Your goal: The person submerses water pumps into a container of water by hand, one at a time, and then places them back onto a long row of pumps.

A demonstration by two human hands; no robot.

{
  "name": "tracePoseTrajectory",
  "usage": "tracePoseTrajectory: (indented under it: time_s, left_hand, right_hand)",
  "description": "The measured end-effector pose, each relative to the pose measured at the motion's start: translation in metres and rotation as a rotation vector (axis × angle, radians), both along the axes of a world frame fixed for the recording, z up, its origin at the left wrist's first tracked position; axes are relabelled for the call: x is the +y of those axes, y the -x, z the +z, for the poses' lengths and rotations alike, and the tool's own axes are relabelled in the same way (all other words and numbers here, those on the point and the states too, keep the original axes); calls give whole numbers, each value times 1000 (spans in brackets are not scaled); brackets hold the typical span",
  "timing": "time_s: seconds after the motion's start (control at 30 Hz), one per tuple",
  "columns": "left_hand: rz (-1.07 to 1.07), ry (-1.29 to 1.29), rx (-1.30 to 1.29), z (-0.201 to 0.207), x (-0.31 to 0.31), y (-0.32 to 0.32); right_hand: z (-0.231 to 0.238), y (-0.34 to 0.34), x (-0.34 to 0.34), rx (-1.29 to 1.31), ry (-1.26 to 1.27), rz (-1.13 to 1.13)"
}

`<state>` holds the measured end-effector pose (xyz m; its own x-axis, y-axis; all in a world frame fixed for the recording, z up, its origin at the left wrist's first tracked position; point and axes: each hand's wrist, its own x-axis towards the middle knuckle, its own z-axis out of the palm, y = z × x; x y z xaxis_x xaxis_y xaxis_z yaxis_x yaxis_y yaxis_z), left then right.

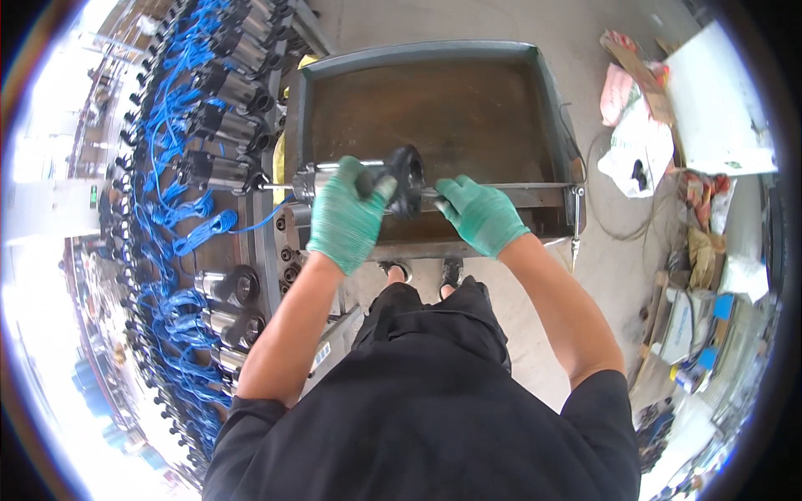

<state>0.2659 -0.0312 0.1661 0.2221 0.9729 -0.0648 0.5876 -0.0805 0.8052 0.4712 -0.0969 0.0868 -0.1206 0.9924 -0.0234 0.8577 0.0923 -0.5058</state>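
Note:
My left hand [347, 213], in a green glove, is closed round a silver cylindrical pump [307, 185] lying sideways over the near part of a metal tray. At the pump's right end sits a black end piece [407, 182] with a round opening, just past my left thumb. My right hand [482, 213], gloved the same way, has its fingers curled together just right of that end piece, by a short metal part [429, 193]. What those fingers grip is mostly hidden. A thin metal rod [278, 186] shows at the pump's left.
The brown tray [418, 100] has a raised grey rim and a crossbar [535, 197]. On the left, rows of similar silver and black pumps [219, 171] stand with coiled blue cables [205, 234]. White bags [639, 154] and a white panel [718, 100] are on the right.

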Motion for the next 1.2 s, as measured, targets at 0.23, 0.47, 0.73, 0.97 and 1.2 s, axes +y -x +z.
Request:
tracePoseTrajectory:
  time_s: [0.23, 0.47, 0.73, 0.97, 1.2]
  left_hand:
    - [53, 137, 28, -45, -50, -10]
    - [-5, 240, 56, -86, -76, -34]
    - [-74, 242, -105, -90, -67, 0]
    - [195, -292, 543, -136, -8, 188]
    - [-43, 531, 150, -138, 36, 226]
  right_hand:
    - [-53, -14, -38, 89, 80, 106]
    - [-99, -38, -56, 148, 210, 128]
    - [-81, -34, -54, 90, 363, 51]
    - [-23, 7, -31, 251, 72, -138]
    - [-13, 83, 16, -32, 94, -162]
